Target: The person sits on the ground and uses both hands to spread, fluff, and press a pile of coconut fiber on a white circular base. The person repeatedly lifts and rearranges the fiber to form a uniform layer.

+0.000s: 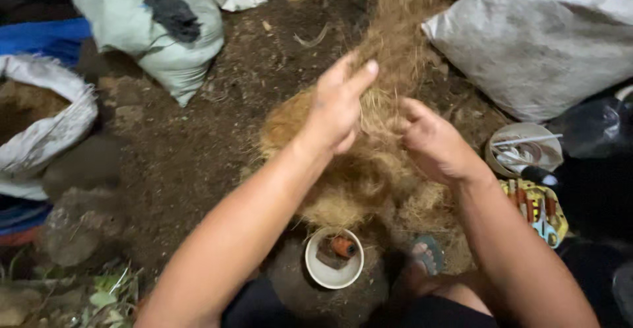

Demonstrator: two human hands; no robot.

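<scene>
Two hands, left hand [339,107] and right hand [432,143], grip coir fibre [369,170] (brown) above dirt floor [191,150].

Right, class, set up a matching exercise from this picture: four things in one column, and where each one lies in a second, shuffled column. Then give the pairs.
Things:
1. small white bowl
2. grey sack
3. brown fibre heap
4. pale green sack

Places:
A. far left, on the soil, a dark rag on top
B. under the left hand and right hand
C. nearest the person, below the fibre
D. far right, above a round open tin

Pairs: 1-C, 2-D, 3-B, 4-A
</scene>
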